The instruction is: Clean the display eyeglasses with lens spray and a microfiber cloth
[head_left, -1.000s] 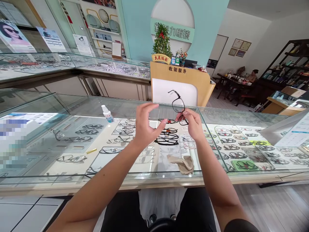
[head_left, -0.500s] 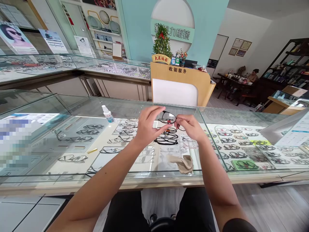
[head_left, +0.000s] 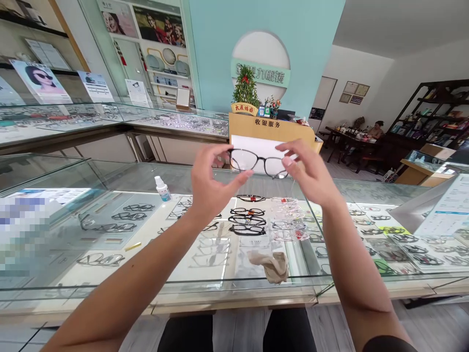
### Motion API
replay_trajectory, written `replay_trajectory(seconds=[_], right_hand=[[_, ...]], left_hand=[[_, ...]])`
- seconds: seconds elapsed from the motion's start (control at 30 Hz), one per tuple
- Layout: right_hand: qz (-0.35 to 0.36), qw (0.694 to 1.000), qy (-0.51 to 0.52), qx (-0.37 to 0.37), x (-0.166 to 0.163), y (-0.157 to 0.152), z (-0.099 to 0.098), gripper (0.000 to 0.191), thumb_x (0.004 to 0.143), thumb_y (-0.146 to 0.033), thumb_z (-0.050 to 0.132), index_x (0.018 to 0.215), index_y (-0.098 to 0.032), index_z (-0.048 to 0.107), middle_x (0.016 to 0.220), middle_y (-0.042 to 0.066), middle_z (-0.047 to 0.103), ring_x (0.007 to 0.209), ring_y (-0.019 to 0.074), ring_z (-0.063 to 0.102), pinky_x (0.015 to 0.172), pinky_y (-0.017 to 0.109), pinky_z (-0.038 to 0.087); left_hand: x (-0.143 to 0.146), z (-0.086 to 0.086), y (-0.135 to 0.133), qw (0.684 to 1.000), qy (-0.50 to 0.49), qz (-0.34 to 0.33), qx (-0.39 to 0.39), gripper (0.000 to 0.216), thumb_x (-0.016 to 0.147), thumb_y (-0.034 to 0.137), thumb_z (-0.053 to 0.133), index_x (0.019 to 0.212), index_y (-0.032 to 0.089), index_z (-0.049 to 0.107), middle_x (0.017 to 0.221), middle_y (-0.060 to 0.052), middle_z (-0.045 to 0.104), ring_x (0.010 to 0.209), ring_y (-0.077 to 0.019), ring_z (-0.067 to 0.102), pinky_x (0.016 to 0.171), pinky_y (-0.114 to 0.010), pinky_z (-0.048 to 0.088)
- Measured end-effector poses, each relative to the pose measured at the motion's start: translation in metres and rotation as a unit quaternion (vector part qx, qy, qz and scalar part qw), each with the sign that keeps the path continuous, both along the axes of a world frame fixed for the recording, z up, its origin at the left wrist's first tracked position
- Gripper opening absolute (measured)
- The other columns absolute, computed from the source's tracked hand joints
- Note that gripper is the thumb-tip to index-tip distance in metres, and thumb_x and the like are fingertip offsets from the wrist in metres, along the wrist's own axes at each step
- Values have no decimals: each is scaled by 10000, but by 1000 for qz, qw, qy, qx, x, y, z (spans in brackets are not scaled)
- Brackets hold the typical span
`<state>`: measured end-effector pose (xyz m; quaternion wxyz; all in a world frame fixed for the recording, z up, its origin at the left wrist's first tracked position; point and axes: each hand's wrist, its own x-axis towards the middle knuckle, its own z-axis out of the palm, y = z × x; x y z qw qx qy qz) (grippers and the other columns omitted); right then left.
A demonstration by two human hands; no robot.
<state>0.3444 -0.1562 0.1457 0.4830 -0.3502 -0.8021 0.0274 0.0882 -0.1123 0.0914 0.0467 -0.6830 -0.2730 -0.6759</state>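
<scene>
A pair of black-framed eyeglasses is held up above the glass display counter, lenses facing me. At its left end, my left hand grips the frame between thumb and fingers. My right hand pinches the opposite end, covering part of the right lens's outer edge. Below them, several dark glasses lie in a column inside the case. Nearer to me, a crumpled beige cloth rests on the counter top.
A white spray bottle stands on the counter at left. A glass edge runs along the counter's front. Beyond is a wooden cashier desk with a plant. A person sits at a table in the right background.
Both hands have raised the eyeglasses and turned them to face me. My right hand has moved outward to the right end of the frame. My view has tilted up slightly.
</scene>
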Motion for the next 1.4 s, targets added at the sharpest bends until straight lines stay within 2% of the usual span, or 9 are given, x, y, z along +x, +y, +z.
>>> replay_trajectory(seconds=[0.1, 0.23, 0.43, 0.6, 0.77, 0.9, 1.1, 1.3, 1.4], right_hand=[[-32, 996, 33, 75, 2, -5, 28, 422, 1057, -598, 639, 1380, -328, 675, 1365, 58, 722, 1188, 241, 700, 982, 432, 585], [-102, 976, 104, 164, -8, -4, 26, 564, 1030, -563, 699, 1533, -352, 552, 1440, 106, 674, 1209, 271, 687, 936, 451, 616], [-120, 969, 132, 171, -23, 8, 8, 475, 1027, -533, 722, 1452, -348, 616, 1349, 106, 718, 1150, 276, 709, 917, 460, 643], [-110, 975, 137, 137, -24, 14, 5, 469, 1005, -547, 753, 1405, -328, 644, 1321, 103, 725, 1114, 273, 715, 915, 471, 646], [-111, 972, 133, 161, -25, 15, 2, 442, 1010, -548, 749, 1373, -322, 641, 1245, 94, 746, 1049, 257, 729, 847, 439, 647], [-118, 974, 131, 143, -26, 12, 3, 433, 1013, -521, 750, 1375, -324, 617, 1246, 93, 735, 1070, 260, 733, 829, 430, 641], [-104, 978, 145, 104, -26, 15, 0, 448, 1020, -525, 725, 1401, -325, 600, 1279, 95, 708, 1085, 261, 728, 858, 446, 642], [-100, 977, 165, 92, -28, 17, 1, 379, 996, -536, 756, 1273, -307, 638, 1214, 74, 743, 1016, 236, 740, 806, 411, 631], [-112, 976, 161, 93, -27, 17, 1, 373, 997, -530, 760, 1264, -302, 633, 1219, 74, 750, 1003, 230, 746, 774, 396, 622]], left_hand=[[9, 36, 5, 999, -35, -10, 15, 565, 844, 547, 918, 1299, 326, 665, 1231, -69, 692, 1101, -279, 693, 921, -465, 593], [27, 56, 10, 997, -78, -17, 3, 553, 871, 563, 895, 1300, 324, 640, 1278, -64, 705, 1091, -257, 702, 906, -449, 600], [33, 52, 12, 994, -109, -19, 2, 538, 817, 498, 946, 1240, 277, 698, 1230, -62, 747, 1025, -238, 715, 868, -441, 586], [22, 51, 16, 995, -98, -15, -24, 522, 796, 509, 958, 1211, 296, 724, 1189, -56, 757, 992, -250, 722, 842, -465, 584], [19, 50, 17, 995, -91, -3, -48, 574, 801, 555, 951, 1255, 317, 694, 1186, -46, 749, 1019, -257, 727, 836, -460, 572], [20, 50, 16, 993, -110, -10, -45, 657, 766, 597, 973, 1246, 308, 630, 1190, -41, 734, 1036, -254, 730, 828, -448, 569], [19, 50, 18, 992, -113, -9, -49, 604, 799, 681, 921, 1176, 308, 632, 1157, -37, 748, 986, -239, 727, 819, -464, 579], [15, 49, 21, 994, -104, 6, -28, 647, 786, 723, 911, 1187, 283, 657, 1142, -31, 767, 939, -225, 721, 793, -469, 582], [13, 49, 24, 996, -83, 8, -19, 602, 862, 727, 845, 1218, 278, 660, 1151, -29, 775, 949, -219, 728, 774, -460, 581]])
